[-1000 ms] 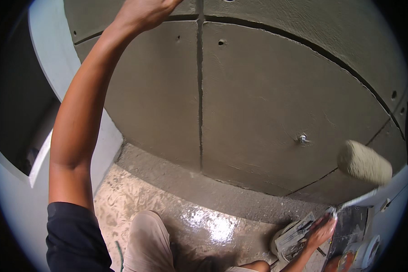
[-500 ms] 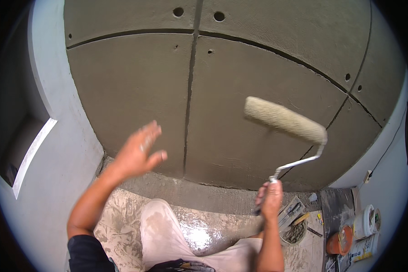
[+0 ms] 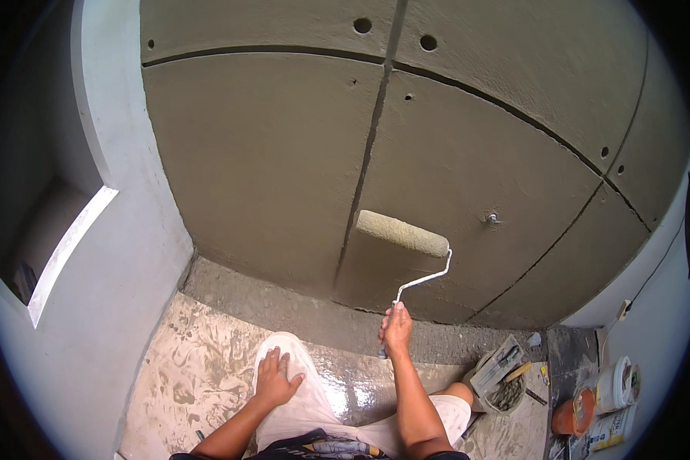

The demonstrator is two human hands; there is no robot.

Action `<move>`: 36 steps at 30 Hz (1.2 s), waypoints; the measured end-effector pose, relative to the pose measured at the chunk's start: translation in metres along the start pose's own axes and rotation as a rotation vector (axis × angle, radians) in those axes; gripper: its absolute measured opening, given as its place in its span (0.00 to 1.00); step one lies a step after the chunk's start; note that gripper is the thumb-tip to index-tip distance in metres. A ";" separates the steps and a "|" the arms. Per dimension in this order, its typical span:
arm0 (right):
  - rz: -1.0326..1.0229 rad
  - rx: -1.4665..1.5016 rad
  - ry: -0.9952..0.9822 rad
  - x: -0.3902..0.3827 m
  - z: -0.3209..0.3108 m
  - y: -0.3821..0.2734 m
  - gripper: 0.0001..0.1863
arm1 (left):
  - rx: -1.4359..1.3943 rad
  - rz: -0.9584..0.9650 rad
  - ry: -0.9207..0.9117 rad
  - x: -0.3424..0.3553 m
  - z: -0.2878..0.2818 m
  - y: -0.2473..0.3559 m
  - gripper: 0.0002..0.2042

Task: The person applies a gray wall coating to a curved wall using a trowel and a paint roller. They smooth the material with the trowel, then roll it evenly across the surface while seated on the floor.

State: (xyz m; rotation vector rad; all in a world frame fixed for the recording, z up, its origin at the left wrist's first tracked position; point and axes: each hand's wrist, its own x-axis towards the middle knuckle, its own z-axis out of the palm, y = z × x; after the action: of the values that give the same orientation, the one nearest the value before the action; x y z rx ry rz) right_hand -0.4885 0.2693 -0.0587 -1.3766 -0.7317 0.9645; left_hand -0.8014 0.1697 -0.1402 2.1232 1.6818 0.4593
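Observation:
My right hand (image 3: 396, 331) is closed around the handle of a paint roller (image 3: 403, 233). The roller's beige, fuzzy sleeve lies at a slant before the lower wall panels, just right of the upright groove; I cannot tell whether it touches. Its white bent wire frame (image 3: 429, 280) runs down to my grip. My left hand (image 3: 277, 379) rests on my left knee with its fingers spread, holding nothing. The grey-brown plastered wall (image 3: 268, 153) is cut into panels by dark grooves and has several round holes. A small metal fitting (image 3: 493, 220) sticks out of the wall right of the roller.
Near my right knee, a bucket (image 3: 506, 397) of grey mortar carries a trowel (image 3: 498, 365) with a yellowish handle. Further right stand an orange bucket (image 3: 573, 414) and a white bucket (image 3: 615, 387). A white side wall (image 3: 138, 253) bounds the left. The tiled floor (image 3: 176, 345) is wet and smeared.
My left hand has come down from in front of the wall onto my knee. The roller, still in my right hand, has moved left and lower, and the metal fitting now shows. The view has shifted.

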 end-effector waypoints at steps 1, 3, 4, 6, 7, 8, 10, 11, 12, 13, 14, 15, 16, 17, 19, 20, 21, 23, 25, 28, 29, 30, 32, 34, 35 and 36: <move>-0.028 -0.008 -0.008 0.002 0.003 -0.002 0.28 | -0.048 -0.009 0.032 -0.001 -0.001 -0.001 0.39; -0.060 -0.013 -0.020 0.008 0.009 -0.006 0.28 | -0.091 -0.020 0.050 0.002 -0.003 -0.003 0.38; -0.066 -0.009 -0.025 0.012 0.014 -0.012 0.28 | -0.096 -0.013 0.053 0.002 -0.005 -0.004 0.38; -0.075 -0.010 -0.023 0.016 0.020 -0.022 0.28 | -0.108 0.000 0.057 0.002 -0.004 -0.007 0.38; -0.082 -0.015 -0.019 0.015 0.023 -0.030 0.27 | -0.114 0.006 0.063 0.003 -0.002 -0.009 0.38; -0.088 -0.020 -0.015 0.016 0.025 -0.038 0.27 | -0.121 0.012 0.069 0.003 -0.001 -0.010 0.38; -0.123 -0.004 -0.019 0.015 0.030 -0.060 0.27 | -0.109 0.020 0.072 0.006 0.003 -0.011 0.38; -0.142 0.007 -0.021 0.017 0.033 -0.071 0.26 | -0.102 0.026 0.076 0.008 0.004 -0.011 0.38; -0.178 -0.019 -0.011 0.021 0.034 -0.079 0.27 | -0.113 0.027 0.075 0.008 0.005 -0.010 0.38; -0.217 -0.040 -0.003 0.027 0.035 -0.088 0.27 | -0.121 0.028 0.080 0.009 0.004 -0.010 0.37; -0.256 -0.062 0.005 0.032 0.036 -0.097 0.27 | -0.129 0.030 0.085 0.009 0.004 -0.009 0.37; -0.305 -0.096 0.018 0.038 0.038 -0.108 0.27 | -0.128 0.029 0.083 0.010 0.004 -0.008 0.37; -0.354 -0.129 0.029 0.043 0.041 -0.119 0.27 | -0.127 0.028 0.082 0.010 0.005 -0.007 0.37; -0.400 -0.163 0.042 0.048 0.041 -0.129 0.27 | -0.126 0.026 0.078 0.011 0.005 -0.006 0.37; -0.502 -0.207 0.080 0.066 0.045 -0.144 0.27 | -0.118 0.035 0.070 0.012 0.004 -0.004 0.38; -0.545 -0.222 0.100 0.070 0.049 -0.157 0.27 | -0.114 0.042 0.065 0.013 0.004 -0.003 0.38; -0.588 -0.238 0.121 0.072 0.052 -0.172 0.27 | -0.114 0.060 0.071 0.015 0.006 -0.002 0.38; -0.567 -0.155 0.062 0.068 0.063 -0.207 0.27 | -0.110 0.076 0.077 0.015 0.009 -0.004 0.39; -0.534 -0.056 0.003 0.060 0.068 -0.241 0.27 | -0.112 0.067 0.075 0.016 0.012 -0.002 0.39; -0.486 0.090 -0.055 0.044 0.059 -0.274 0.27 | -0.114 0.041 0.016 0.016 0.009 0.005 0.39; -0.473 0.130 -0.058 0.040 0.052 -0.280 0.27 | -0.108 0.028 -0.007 0.019 0.004 0.005 0.39; -0.460 0.172 -0.060 0.036 0.045 -0.286 0.27 | -0.136 -0.004 -0.021 0.025 -0.002 0.006 0.40; -0.485 0.176 -0.005 0.021 0.018 -0.282 0.25 | -0.188 -0.062 -0.042 0.052 -0.030 0.007 0.41; -0.483 0.133 0.084 0.011 -0.025 -0.264 0.24 | -0.219 -0.045 0.024 0.092 -0.092 0.025 0.44; -0.470 0.119 0.114 0.007 -0.049 -0.253 0.23 | -0.228 0.002 0.133 0.115 -0.120 0.031 0.45; -0.457 0.095 0.140 0.004 -0.077 -0.238 0.23 | -0.179 0.117 0.258 0.141 -0.150 0.034 0.45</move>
State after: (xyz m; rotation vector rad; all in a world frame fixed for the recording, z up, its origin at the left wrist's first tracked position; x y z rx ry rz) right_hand -0.3877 0.2509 0.1694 -1.1143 -0.8363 0.5303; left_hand -0.8136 0.3154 0.0091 2.1087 1.5827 0.9177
